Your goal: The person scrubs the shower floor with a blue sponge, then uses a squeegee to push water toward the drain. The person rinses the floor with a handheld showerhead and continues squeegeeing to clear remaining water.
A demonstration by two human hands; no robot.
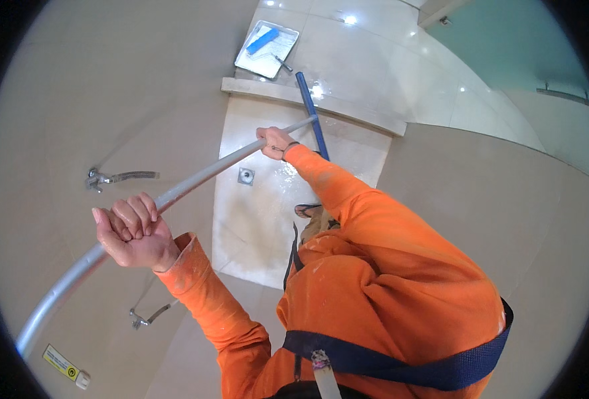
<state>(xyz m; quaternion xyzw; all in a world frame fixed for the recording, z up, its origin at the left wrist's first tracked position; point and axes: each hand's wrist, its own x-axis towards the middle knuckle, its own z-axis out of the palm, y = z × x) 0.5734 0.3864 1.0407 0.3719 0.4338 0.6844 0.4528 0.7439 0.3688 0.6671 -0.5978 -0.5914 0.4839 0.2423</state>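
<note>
The grey pole [208,173] is clamped by left hand [133,233] and right hand [274,142], blue blade [306,97] angled across the curb [261,88]! The glistening, pale floor [254,246] is hemmed in by beige walls [141,86].

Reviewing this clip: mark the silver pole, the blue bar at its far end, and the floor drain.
Silver pole [208,172]: head view, middle stretch of shaft.
Blue bar [310,106]: head view, just above the pole's joint.
Floor drain [246,175]: head view, its centre.

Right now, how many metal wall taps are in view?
2: the upper tap above the left hand in the picture, the lower tap below it, both on the left wall. More may be hidden.
</note>
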